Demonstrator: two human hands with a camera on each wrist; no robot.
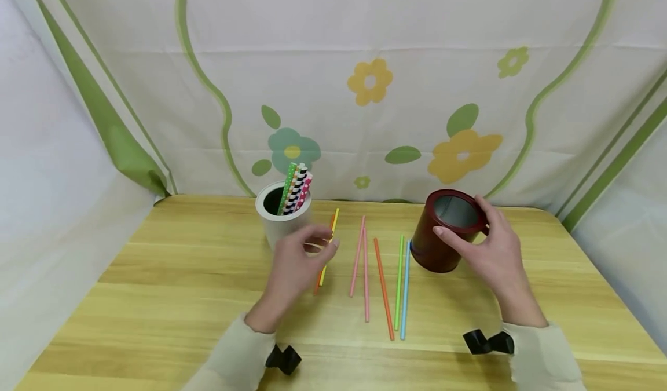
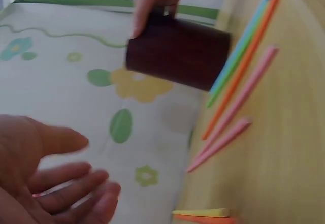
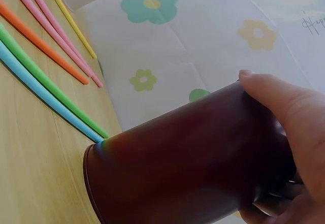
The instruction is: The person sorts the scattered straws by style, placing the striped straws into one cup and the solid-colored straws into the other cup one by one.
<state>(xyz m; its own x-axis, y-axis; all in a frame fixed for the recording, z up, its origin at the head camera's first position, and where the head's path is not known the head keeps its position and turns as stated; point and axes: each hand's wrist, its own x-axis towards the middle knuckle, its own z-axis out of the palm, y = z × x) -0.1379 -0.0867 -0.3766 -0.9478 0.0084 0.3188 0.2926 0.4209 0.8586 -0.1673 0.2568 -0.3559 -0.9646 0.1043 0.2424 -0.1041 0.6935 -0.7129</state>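
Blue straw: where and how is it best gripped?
Probably pinch the blue straw by its near end, from above, on the person's side: that end reaches past the green straw, while the far end lies by the dark red mug.

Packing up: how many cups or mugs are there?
2: the white cup at left, holding patterned straws; the dark red mug at right, in the right hand. No others show.

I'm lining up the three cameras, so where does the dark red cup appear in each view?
Head: the dark red cup is right of centre, just below mid-height.
Left wrist: the dark red cup lies sideways in the upper middle.
Right wrist: the dark red cup fills the lower middle, cut off by the bottom edge.
Shared landmark: the blue stick, one end near the cup's base in all three.
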